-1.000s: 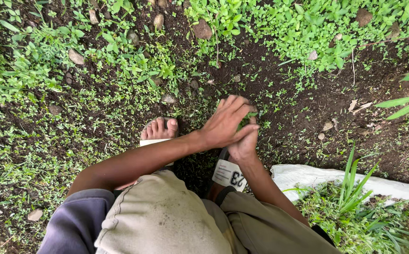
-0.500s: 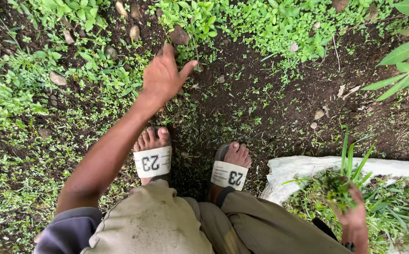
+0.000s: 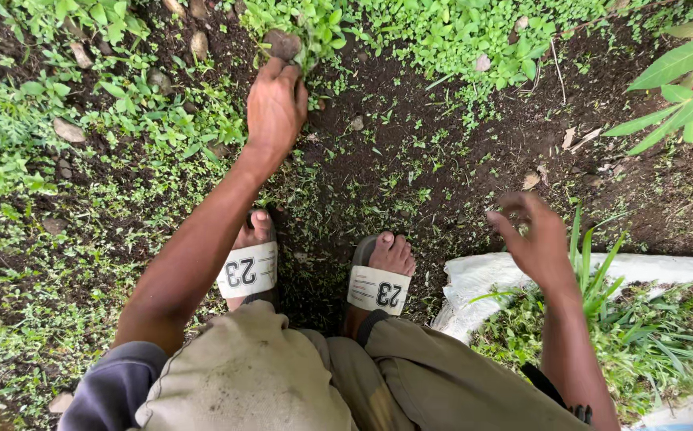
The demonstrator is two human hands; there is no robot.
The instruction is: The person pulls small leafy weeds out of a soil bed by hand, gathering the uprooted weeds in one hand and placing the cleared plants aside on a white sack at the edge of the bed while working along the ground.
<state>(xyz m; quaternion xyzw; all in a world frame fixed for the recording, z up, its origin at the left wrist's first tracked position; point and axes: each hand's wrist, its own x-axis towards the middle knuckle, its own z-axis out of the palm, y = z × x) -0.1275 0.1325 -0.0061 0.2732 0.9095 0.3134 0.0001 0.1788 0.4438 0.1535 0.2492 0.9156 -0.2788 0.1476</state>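
Observation:
I stand on dark soil [image 3: 410, 120] in white slide sandals [image 3: 378, 289], bent forward over patches of small green weeds [image 3: 163, 128]. My left hand [image 3: 276, 108] reaches far forward, its fingers closing around a leafy weed clump [image 3: 308, 40] beside a brown stone [image 3: 281, 44]. My right hand [image 3: 534, 235] hovers empty, fingers spread and curled, just above the near edge of a white sack [image 3: 482, 279] at the lower right. The sack holds a heap of pulled green weeds [image 3: 649, 335].
Low green growth covers the ground on the left and along the top. Small stones [image 3: 67, 130] and dry leaves [image 3: 531, 180] lie scattered in the soil. Long broad leaves [image 3: 681, 80] of a taller plant reach in from the upper right.
My left hand moved from near my feet forward to the weeds by the stone. My right hand went down to the sack, then lifted above it with fingers spread.

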